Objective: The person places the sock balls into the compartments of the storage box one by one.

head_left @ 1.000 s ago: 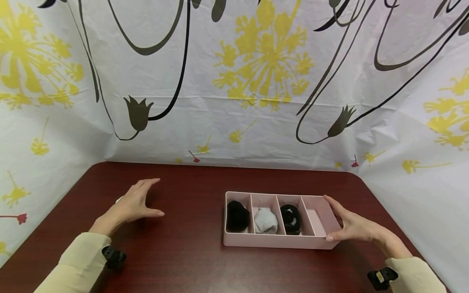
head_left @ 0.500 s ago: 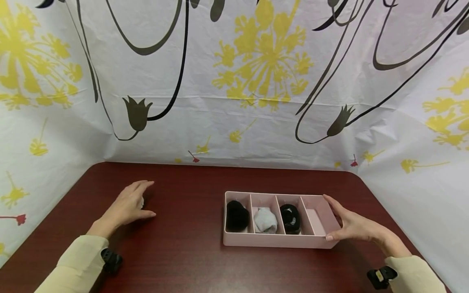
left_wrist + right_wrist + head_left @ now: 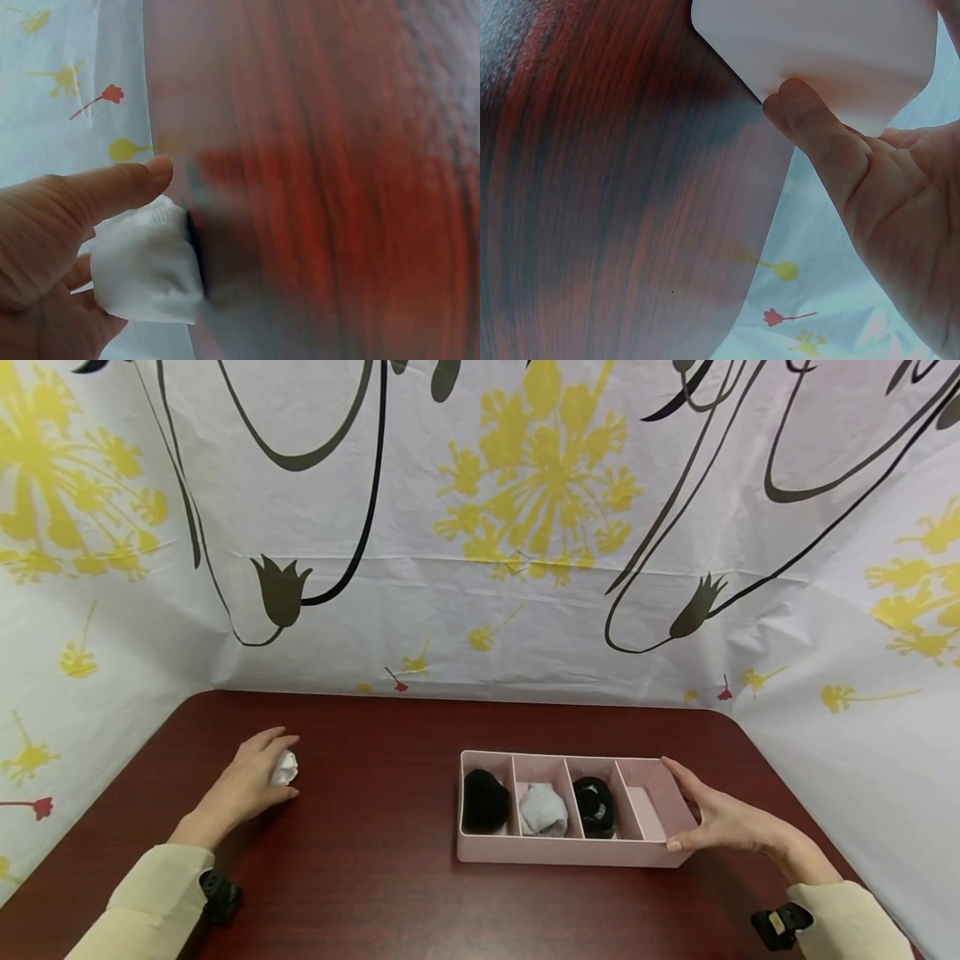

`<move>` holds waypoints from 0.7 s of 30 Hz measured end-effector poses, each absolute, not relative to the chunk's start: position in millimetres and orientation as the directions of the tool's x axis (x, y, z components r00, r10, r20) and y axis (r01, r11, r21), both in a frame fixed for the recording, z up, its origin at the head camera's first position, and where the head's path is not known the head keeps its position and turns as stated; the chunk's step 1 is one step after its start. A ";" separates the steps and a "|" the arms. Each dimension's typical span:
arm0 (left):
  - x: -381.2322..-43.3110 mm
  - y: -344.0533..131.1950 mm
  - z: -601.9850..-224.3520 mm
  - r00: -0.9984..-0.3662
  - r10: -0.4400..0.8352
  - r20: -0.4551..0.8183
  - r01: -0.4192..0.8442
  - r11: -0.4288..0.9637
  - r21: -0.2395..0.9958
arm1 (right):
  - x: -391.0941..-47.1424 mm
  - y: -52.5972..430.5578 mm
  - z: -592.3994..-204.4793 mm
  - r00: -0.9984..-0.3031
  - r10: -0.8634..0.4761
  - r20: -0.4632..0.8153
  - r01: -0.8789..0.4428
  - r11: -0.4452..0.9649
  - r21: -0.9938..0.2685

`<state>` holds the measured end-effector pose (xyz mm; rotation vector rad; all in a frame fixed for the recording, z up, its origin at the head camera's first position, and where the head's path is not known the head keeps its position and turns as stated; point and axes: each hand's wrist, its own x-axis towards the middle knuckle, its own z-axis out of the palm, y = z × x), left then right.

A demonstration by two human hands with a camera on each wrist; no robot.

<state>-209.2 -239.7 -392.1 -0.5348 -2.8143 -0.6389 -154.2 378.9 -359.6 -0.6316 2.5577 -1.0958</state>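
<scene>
My left hand [image 3: 243, 781] has its thumb and fingers around a small white bundle of folded cloth [image 3: 285, 768] at the table's left. In the left wrist view the thumb lies along one side of the white bundle, with fingertips partly hidden behind it. My right hand [image 3: 731, 822] grips the right end of a pale pink divided box [image 3: 570, 853], thumb against the near wall and fingers at the far corner. From left, the box's compartments hold a fuzzy black bundle [image 3: 486, 802], a light grey cloth bundle [image 3: 543, 812] and a glossy black rounded thing [image 3: 595, 808]. The rightmost compartment's floor shows.
The dark red-brown wooden table [image 3: 360, 877] has rounded far corners. White sheeting [image 3: 337, 535] with yellow and grey flower prints stands up along its back and both sides. A black wrist camera [image 3: 220, 895] sits at my left cuff, another [image 3: 782, 927] at the right.
My left hand has drawn back to the left, thumb and fingers coming closer together around the white bundle, which now shows between them. The right hand and box have stayed put.
</scene>
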 end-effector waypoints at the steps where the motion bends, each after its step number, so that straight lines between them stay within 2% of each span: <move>1: -208.9 -240.5 -392.3 -0.917 0.292 0.272 0.381 0.844 0.378 | -154.2 378.9 -359.6 -0.864 -0.496 -0.091 -0.277 0.617 -0.736; 21: -205.3 -241.1 -395.1 -0.926 0.240 0.293 0.343 0.861 0.377 | -153.4 379.0 -359.9 -0.861 -0.502 -0.083 -0.288 0.615 -0.734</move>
